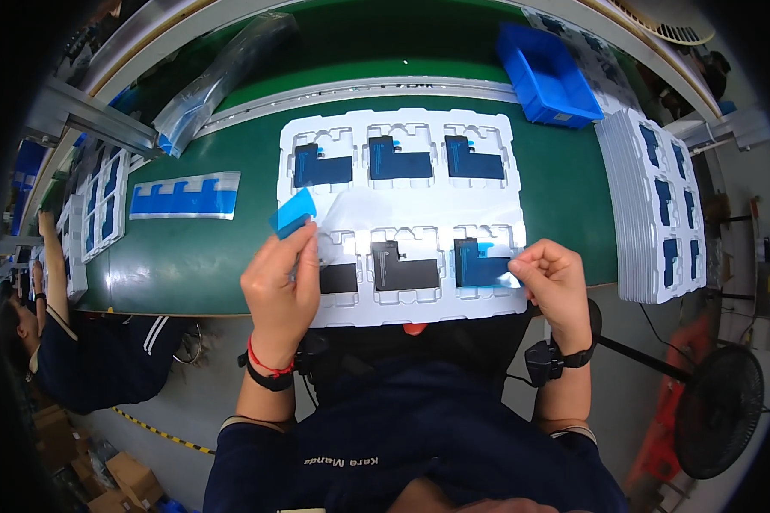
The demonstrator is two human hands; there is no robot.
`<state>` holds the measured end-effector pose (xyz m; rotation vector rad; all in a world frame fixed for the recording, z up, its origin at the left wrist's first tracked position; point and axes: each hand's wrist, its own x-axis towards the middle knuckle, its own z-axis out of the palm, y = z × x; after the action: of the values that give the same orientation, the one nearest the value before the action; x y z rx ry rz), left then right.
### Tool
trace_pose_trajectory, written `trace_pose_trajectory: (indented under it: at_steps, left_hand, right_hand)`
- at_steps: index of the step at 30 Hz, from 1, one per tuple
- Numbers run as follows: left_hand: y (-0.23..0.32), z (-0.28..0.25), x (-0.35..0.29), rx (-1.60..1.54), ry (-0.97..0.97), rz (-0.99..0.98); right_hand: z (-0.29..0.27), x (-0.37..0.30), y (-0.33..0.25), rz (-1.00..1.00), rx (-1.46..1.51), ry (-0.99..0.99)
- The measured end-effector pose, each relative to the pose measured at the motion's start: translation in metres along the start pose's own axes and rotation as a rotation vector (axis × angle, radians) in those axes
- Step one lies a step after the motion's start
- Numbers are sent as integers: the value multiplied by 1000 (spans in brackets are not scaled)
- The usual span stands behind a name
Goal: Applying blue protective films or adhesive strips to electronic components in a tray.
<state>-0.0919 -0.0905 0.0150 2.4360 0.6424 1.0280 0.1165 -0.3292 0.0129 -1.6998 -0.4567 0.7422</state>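
Observation:
A white moulded tray point(411, 214) lies before me, with several dark L-shaped pieces that look like flat battery packs, in two rows. My left hand point(282, 278), over the tray's left edge, pinches a piece of blue film point(296, 212) between thumb and fingers. Transparent film point(351, 218) spreads from near that hand over the tray; its full outline is hard to make out. At the lower right pocket my right hand point(552, 275) is closed in a pinch on a see-through film edge, beside the bluish, shiny L-shaped piece point(481, 263). The lower left piece point(340, 278) is partly hidden.
A strip of blue-and-transparent film point(185, 197) lies left on the green table point(222, 265). Plastic sheeting point(218, 81) and a blue bin point(549, 77) are at the back. Stacked filled trays point(659, 214) stand right. A person point(94, 359) works at far left; a black fan point(719, 410) stands lower right.

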Motion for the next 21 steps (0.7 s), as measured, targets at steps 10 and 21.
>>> trace_pose_trajectory:
  at_steps: [10, 21]
  left_hand:
    - [-19, 8, -31, -247, -49, -274]
    - [-19, 10, -31, -260, -59, -280]
  right_hand:
    - [3, 10, 20, 0, -32, -23]
    - [3, 12, 20, -3, -57, -12]
